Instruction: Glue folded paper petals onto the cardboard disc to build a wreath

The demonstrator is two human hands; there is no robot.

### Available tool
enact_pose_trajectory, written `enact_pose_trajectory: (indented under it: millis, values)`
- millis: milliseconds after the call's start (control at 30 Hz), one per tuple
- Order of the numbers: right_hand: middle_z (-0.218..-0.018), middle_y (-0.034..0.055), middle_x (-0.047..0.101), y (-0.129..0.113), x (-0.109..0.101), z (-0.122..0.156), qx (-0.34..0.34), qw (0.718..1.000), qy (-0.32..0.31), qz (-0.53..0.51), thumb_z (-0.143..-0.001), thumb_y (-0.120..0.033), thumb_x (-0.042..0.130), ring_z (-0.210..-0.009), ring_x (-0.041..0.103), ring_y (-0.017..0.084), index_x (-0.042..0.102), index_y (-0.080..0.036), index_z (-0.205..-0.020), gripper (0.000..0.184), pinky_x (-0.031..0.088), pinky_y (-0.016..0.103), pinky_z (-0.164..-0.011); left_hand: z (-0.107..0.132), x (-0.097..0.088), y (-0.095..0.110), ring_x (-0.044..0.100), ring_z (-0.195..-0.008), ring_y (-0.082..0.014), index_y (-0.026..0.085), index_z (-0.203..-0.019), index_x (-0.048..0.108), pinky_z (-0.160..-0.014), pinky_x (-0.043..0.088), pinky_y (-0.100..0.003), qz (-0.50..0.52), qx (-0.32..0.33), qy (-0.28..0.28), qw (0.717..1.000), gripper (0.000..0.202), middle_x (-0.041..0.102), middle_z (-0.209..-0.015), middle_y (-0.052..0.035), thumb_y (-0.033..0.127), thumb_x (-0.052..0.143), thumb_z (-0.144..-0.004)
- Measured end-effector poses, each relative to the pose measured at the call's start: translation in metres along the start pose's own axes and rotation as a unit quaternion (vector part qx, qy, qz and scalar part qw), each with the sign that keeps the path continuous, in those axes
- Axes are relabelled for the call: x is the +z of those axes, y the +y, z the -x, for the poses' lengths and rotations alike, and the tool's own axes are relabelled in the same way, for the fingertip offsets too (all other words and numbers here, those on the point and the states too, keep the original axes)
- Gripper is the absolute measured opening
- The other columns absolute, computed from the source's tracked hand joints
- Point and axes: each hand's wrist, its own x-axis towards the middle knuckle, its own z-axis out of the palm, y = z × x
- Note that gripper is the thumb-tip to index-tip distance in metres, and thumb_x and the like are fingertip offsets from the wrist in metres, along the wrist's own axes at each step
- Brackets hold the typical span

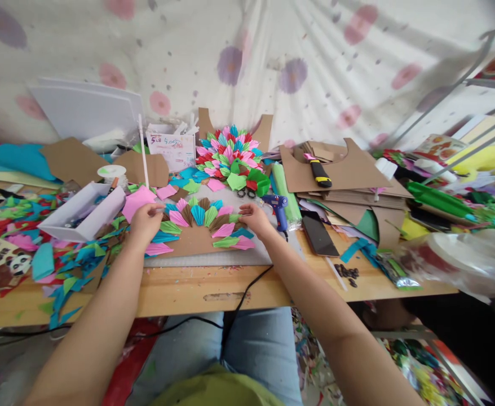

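Note:
A brown cardboard piece (190, 239) lies on the wooden table, half covered with folded paper petals (199, 215) in pink, green, blue and brown. My left hand (145, 221) rests on its left edge, fingers curled and pinching at the petals there. My right hand (256, 219) presses on the right edge, fingers bent over a green petal. A finished multicoloured paper flower (228, 155) stands behind the piece. A blue glue gun (278, 210) lies just right of my right hand.
A white tray (82, 214) sits left of my left hand among loose paper scraps (65, 265). Stacked cardboard sheets (340, 169) with a yellow-black cutter (320, 173) lie at right, beside a dark phone (317, 233). A black cable (239, 304) hangs over the table's front edge.

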Motion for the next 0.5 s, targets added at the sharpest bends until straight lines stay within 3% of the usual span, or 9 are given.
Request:
enact_pose_trajectory:
  millis: [133,233,400,500]
  values:
    - [-0.093,0.0044,0.066,-0.009,-0.008,-0.004,-0.049,0.992,0.049,0.108,-0.067,-0.001,0.053,-0.085,0.062,0.015,0.057,-0.016,-0.096,0.033,0.05,0.028,-0.077,-0.004,0.016,0.01,0.061,-0.081,-0.0178,0.018,-0.092,0.066,-0.074,0.05,-0.03,0.068,0.028,-0.06,0.996,0.027,0.066,-0.087,-0.0043,0.021,0.054,-0.067]
    - [-0.1,0.0073,0.065,-0.015,-0.01,-0.002,-0.084,0.97,0.072,0.215,-0.07,-0.001,0.046,-0.091,0.061,0.017,0.057,-0.015,-0.104,0.038,0.047,0.03,-0.081,-0.009,0.025,0.016,0.061,-0.09,-0.0181,0.018,-0.09,0.065,-0.083,0.05,-0.032,0.112,0.067,-0.071,0.989,0.024,0.065,-0.094,-0.0055,0.022,0.055,-0.069]
    - [-0.111,0.014,0.061,-0.024,-0.002,-0.005,-0.166,0.892,0.068,0.414,-0.075,-0.004,0.043,-0.104,0.052,0.024,0.06,-0.012,-0.109,0.039,0.04,0.035,-0.09,-0.011,0.02,0.021,0.059,-0.096,-0.017,0.018,-0.091,0.062,-0.086,0.05,-0.033,0.135,0.107,-0.001,0.985,0.021,0.061,-0.104,-0.0057,0.022,0.056,-0.072]
    - [-0.114,0.0141,0.06,-0.029,0.008,-0.021,-0.21,0.862,0.058,0.457,-0.08,-0.009,0.042,-0.107,0.048,0.025,0.06,-0.012,-0.112,0.037,0.035,0.034,-0.095,-0.005,0.013,0.025,0.056,-0.103,-0.019,0.02,-0.095,0.06,-0.091,0.048,-0.036,0.083,0.186,-0.011,0.979,0.023,0.059,-0.107,-0.0052,0.028,0.059,-0.073]
